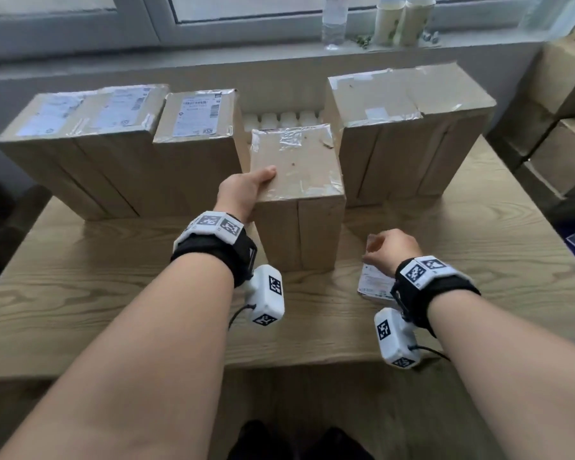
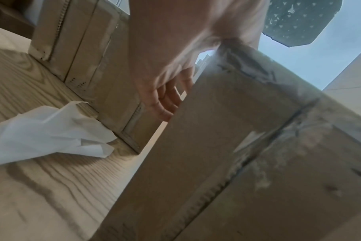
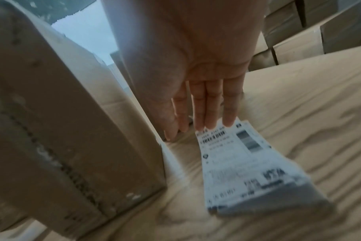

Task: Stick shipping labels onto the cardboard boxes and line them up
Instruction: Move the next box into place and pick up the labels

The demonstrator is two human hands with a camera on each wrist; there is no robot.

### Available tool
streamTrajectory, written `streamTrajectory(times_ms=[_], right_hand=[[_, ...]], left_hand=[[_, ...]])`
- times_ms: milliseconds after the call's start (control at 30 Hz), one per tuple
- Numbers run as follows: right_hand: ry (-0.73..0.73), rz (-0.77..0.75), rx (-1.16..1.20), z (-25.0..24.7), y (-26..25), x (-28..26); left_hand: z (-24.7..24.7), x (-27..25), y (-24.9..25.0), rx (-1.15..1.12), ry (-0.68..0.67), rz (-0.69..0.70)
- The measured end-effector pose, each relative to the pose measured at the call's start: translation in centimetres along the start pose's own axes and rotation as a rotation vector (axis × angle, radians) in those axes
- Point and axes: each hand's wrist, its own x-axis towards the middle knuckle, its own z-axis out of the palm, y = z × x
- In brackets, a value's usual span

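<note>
So the person's left hand (image 1: 246, 189) is gripping the top left edge of the unlabeled box (image 1: 299, 194), thumb lying on top, fingers going down the side. That box is standing upright on the wooden table (image 1: 113, 293), out in front of the row; two labeled boxes (image 1: 120, 141) are sitting to its left, a bigger unlabeled box (image 1: 409, 134) to its right. The right hand (image 1: 392, 250) is reaching flat-fingered onto the label stack (image 3: 247, 163) just right of the box, fingertips (image 3: 208, 120) touching the top sheet, not clutching anything. Crumpled backing paper (image 2: 47, 130) is lying on the left.
</note>
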Motion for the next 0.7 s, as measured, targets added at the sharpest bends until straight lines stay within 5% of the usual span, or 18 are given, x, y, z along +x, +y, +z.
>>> streamTrajectory(times_ms=[200,300,700], right_hand=[[-0.114,0.098,-0.096,4.4,1.6,0.4],[-0.045,0.062,-0.131,5.3,1.6,0.2],[-0.191,-0.099,-0.279,4.2,0.3,-0.1]], left_hand=[[-0.3,-1.2,0.6,-0.087,-0.062,0.007],[-0.2,-1.5,0.4,-0.109,-0.071,0.0],[-0.3,-1.9,0.6,-0.113,-0.025,-0.008]])
